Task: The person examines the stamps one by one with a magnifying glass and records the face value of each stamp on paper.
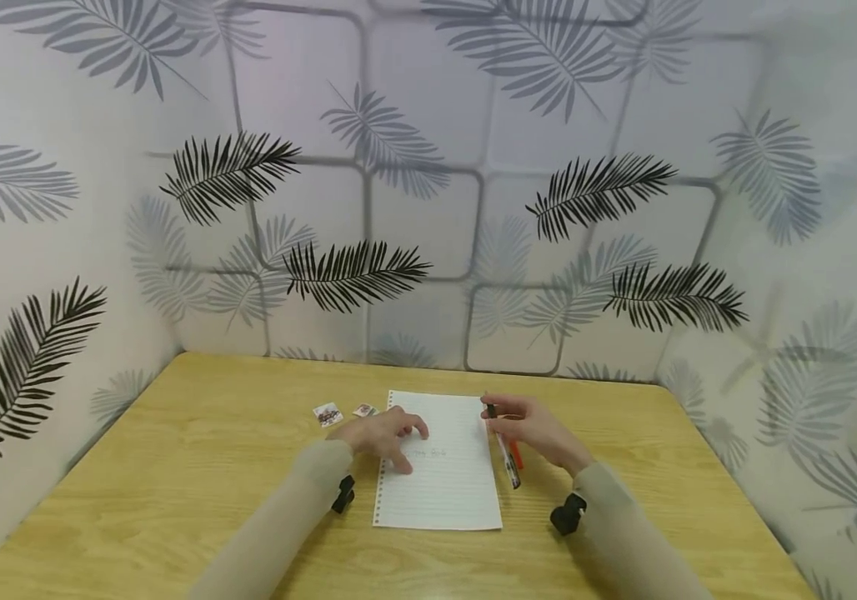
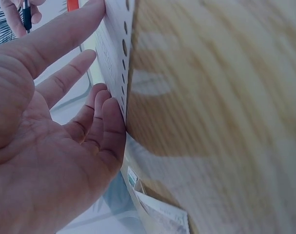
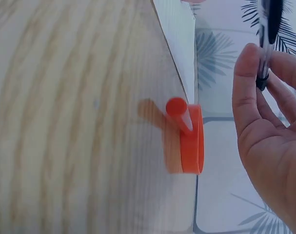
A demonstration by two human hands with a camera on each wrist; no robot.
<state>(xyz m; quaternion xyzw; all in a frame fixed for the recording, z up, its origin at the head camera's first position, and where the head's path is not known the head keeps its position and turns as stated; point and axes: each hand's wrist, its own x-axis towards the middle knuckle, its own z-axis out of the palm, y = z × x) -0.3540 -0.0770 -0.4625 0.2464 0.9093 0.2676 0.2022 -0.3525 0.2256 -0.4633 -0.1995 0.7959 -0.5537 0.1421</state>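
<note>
A sheet of lined paper (image 1: 439, 492) with punched holes along its left edge lies on the table, bearing a faint line of handwriting (image 1: 426, 454). My left hand (image 1: 383, 435) rests on the sheet's left side, fingers spread and loosely bent, holding nothing. At the right edge of the page, my right hand (image 1: 537, 427) pinches a clear pen (image 1: 508, 462) with black ends between thumb and fingers. In the right wrist view the pen (image 3: 266, 51) appears raised off the table. Close to that hand are an orange ring-shaped thing (image 3: 191, 158) and an orange stick (image 3: 177, 107).
Two small printed pieces of paper, one larger (image 1: 328, 414) and one smaller (image 1: 364, 410), lie left of the sheet near my left hand. The wooden table (image 1: 173, 467) meets a leaf-patterned wall (image 1: 428, 208) at the back and on both sides.
</note>
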